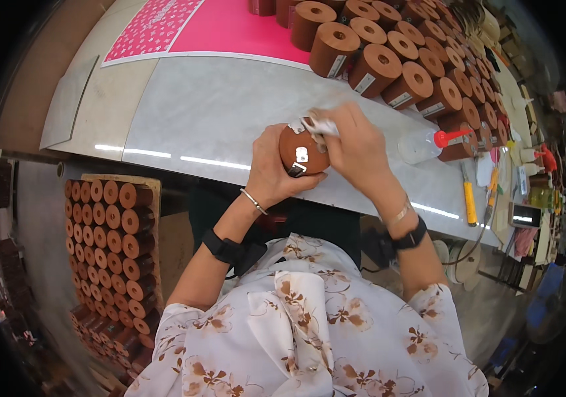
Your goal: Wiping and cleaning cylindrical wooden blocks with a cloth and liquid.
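A reddish-brown cylinder (pixel 287 147) is held above the near edge of the grey tabletop. My left hand (pixel 268 167) wraps round its left side and underside. White patches and a small dark-and-white label show on its surface. In my right hand (pixel 360 147) is a crumpled whitish rag (pixel 323 126), pinched between the fingers and pressed against the cylinder's upper right. Part of the rag is hidden by the fingers and slightly blurred.
Many brown cylinders with centre holes (pixel 381 63) stand at the far right beside a pink sheet (pixel 237 33). A clear bottle with a red nozzle (pixel 418 147) and a yellow-handled tool (pixel 470 204) lie right. More cylinders fill a wooden pallet (pixel 155 225) at lower left.
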Demonstrator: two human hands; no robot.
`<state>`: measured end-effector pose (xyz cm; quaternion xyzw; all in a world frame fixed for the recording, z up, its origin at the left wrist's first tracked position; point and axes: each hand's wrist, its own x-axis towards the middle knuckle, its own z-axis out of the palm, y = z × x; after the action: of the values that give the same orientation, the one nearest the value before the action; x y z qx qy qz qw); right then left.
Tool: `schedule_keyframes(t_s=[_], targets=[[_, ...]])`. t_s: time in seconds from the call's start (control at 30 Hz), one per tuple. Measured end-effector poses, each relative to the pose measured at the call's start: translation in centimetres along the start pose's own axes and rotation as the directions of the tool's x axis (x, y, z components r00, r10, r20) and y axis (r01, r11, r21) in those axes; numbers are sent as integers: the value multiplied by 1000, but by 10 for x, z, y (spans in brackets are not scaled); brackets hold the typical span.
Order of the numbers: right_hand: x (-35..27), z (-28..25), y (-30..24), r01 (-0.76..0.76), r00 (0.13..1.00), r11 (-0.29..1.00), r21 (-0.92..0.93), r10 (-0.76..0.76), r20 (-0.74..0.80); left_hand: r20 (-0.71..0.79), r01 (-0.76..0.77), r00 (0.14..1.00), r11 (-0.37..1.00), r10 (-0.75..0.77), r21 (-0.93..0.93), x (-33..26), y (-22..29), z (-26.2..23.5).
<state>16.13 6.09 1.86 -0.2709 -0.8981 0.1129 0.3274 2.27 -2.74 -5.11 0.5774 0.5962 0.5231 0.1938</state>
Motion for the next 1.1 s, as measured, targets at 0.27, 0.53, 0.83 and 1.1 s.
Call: schedule_keyframes(t_s=[0.27, 0.53, 0.83, 1.1], targets=[[8, 14, -29, 249, 967, 968, 30, -247, -66, 16, 25, 1000, 985, -22, -170, 4, -10, 7], [-36, -18, -30, 111, 994, 993, 38, -110, -29, -35, -95, 995, 993, 98, 68, 1, -5, 4], [-51, -20, -16, -59, 996, 977, 205, 71, -52, 31, -11, 999, 997, 14, -80, 4, 12, -22], [-52, -22, -17, -78, 995, 979, 189, 87, -39, 305, -459, 888, 715, 345, 528, 30, 42, -52]])
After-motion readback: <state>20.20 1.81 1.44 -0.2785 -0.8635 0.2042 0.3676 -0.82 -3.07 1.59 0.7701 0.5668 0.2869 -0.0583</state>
